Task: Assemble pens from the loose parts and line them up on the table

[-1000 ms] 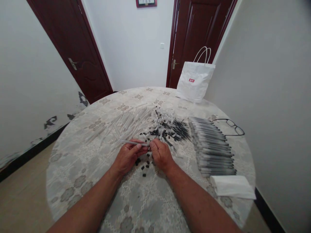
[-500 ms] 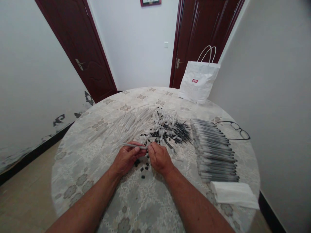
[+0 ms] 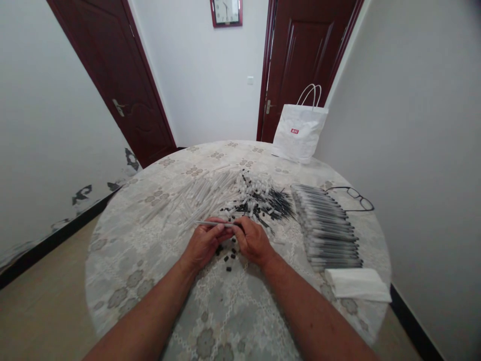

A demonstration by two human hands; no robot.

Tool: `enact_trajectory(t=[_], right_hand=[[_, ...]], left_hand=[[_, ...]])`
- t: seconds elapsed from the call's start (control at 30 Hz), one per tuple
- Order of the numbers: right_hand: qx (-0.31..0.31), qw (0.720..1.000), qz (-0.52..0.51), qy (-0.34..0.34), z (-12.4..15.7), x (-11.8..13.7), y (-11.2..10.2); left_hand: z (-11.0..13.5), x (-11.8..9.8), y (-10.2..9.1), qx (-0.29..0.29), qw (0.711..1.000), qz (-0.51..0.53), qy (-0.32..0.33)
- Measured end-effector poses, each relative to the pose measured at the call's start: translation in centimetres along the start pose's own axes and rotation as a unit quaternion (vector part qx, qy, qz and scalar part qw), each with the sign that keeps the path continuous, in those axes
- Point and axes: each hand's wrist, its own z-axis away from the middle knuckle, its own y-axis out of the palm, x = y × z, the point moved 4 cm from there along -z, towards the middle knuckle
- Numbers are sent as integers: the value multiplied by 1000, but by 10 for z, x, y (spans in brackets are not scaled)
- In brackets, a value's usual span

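Works at a round table [image 3: 124, 240], facing a white carrier bag [image 3: 299, 143], with a row of grey pens [image 3: 330, 233] at right. In left hand [image 3: 205, 244] and right hand [image 3: 256, 241], clamps a grey tube [image 3: 209, 222] above mid-table, by an end seemingly hidden in the right, near scattered black plugs [image 3: 229, 269].

soft, dim light – edges visibly warped

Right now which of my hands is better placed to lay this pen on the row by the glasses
Probably your right hand: it is at the right end of the pen, nearer the row of pens. Your left hand holds the pen farther from that row.
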Motion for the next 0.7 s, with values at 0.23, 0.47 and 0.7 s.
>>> enact_trajectory(t=[0.23, 0.47, 0.7], right_hand=[[11, 998, 55, 14, 1, -3, 1], [-17, 1000, 0, -7, 2, 8, -7], [1, 999, 29, 21, 1, -3, 1]], left_hand=[[3, 1, 4, 9, 1000, 5, -5], [1, -1, 4, -7, 1000, 15, 0], [0, 0, 7, 8, 1000, 9, -6]])
